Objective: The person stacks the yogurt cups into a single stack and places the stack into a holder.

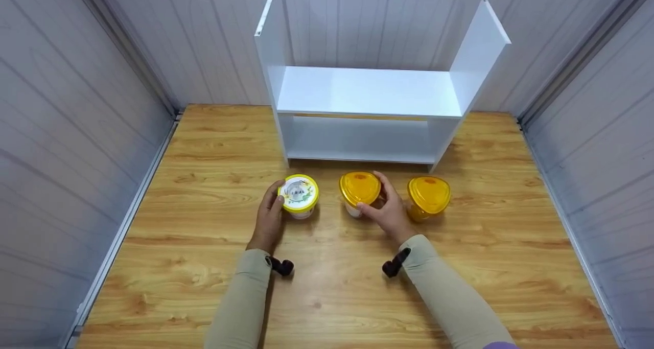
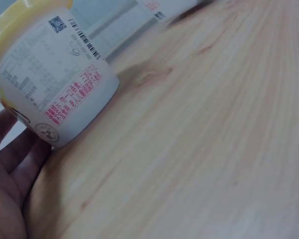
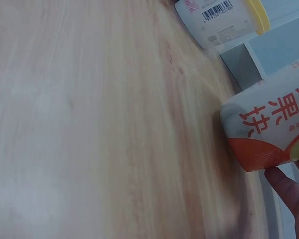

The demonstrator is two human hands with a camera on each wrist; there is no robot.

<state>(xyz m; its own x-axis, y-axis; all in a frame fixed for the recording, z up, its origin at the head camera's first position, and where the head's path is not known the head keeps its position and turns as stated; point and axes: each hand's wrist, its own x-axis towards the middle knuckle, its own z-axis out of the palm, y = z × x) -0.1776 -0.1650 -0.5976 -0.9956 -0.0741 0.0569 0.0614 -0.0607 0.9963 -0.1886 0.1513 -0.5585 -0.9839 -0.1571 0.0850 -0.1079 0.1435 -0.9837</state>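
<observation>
Three cups are standing in a row across the middle of the wooden surface (image 1: 204, 287), just in front of a white shelf unit (image 1: 368, 91) that is sitting at the far edge against the wall.

The left hand (image 1: 269, 213) is resting against the left side of the leftmost cup (image 1: 299, 195), a white cup with a yellow-rimmed printed lid. In the head view its thumb is lying at the lid's rim; in the left wrist view the fingers (image 2: 10, 164) are touching the cup's printed wall low down, with the cup's base on the wood. The fingers are reading as loosely bent along the wall, but whether they are truly gripping it is not clear.

The right hand (image 1: 389, 211) is wrapping around the right side of the middle cup (image 1: 359, 191), which is carrying an orange-yellow lid: the fingers are curving over the far side and the thumb is coming in along the near side. In the right wrist view a fingertip (image 3: 284, 186) is showing beneath the cup's orange and white label, and the cup is sitting on the surface.

Standing untouched just right of that hand is the third cup (image 1: 428, 198), with a matching orange-yellow lid. Both forearms are wearing beige sleeves (image 1: 245, 298), each with a small black mount at the wrist.
</observation>
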